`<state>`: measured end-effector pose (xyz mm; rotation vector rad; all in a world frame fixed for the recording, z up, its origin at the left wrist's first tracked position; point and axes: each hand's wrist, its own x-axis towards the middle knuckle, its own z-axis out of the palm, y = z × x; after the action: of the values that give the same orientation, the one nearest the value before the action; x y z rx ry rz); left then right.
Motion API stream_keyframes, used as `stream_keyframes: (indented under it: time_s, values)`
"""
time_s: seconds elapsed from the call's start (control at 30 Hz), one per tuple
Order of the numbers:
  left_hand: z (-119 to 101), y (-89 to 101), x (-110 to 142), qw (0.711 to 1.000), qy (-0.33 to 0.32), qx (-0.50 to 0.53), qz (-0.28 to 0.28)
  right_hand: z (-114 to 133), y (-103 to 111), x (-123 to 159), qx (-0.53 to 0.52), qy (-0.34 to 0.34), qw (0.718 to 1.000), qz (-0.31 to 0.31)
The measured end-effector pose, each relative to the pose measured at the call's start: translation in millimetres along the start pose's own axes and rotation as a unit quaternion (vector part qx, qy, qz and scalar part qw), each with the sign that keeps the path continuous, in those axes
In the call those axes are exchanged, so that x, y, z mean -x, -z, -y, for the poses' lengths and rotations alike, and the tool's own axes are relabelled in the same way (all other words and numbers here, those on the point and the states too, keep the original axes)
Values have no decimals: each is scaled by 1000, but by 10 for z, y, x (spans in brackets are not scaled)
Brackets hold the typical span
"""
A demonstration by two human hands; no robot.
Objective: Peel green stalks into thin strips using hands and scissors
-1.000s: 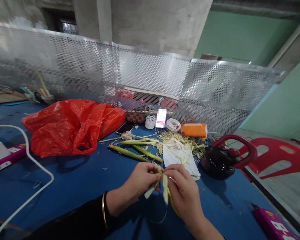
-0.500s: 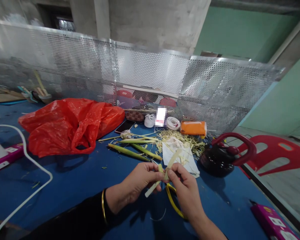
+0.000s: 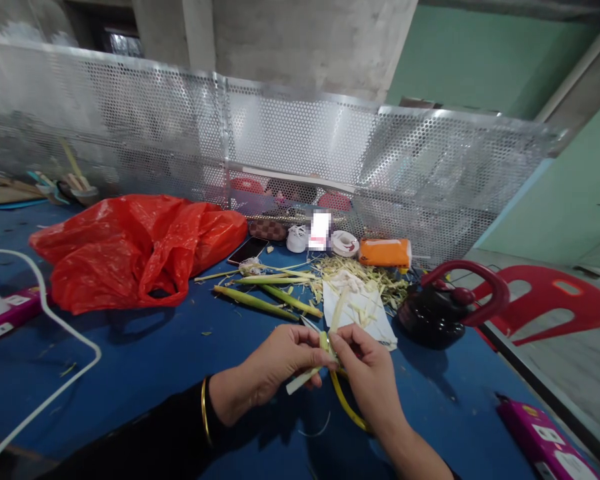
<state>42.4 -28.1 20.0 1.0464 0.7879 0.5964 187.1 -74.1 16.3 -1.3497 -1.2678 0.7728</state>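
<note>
pinches strips (image 3: 300, 383) in the closed grip of left hand (image 3: 279, 360) and right hand (image 3: 371, 373), just in front of the paper (image 3: 381, 331).

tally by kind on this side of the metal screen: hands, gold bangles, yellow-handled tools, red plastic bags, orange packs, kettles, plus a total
Hands: 2 (left hand, right hand)
Gold bangle: 1
Yellow-handled tool: 1
Red plastic bag: 1
Orange pack: 1
Kettle: 1
Total: 7
</note>
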Motion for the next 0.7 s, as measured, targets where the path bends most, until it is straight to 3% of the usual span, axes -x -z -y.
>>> stream_keyframes:
  time_s: [0.33, 0.57, 0.7]
  values:
    - [-40, -58, 31, 997, -13, -68, -45, -49, 3, -12, 54, 11, 998, 1]
    - [-113, 20, 24, 996, -31, -51, -72, -49, 167, -147, 94, 17, 988, 123]
    - [-157, 33, 44, 995, -40, -56, -76, 16, 233, -179, 74, -4, 985, 154]
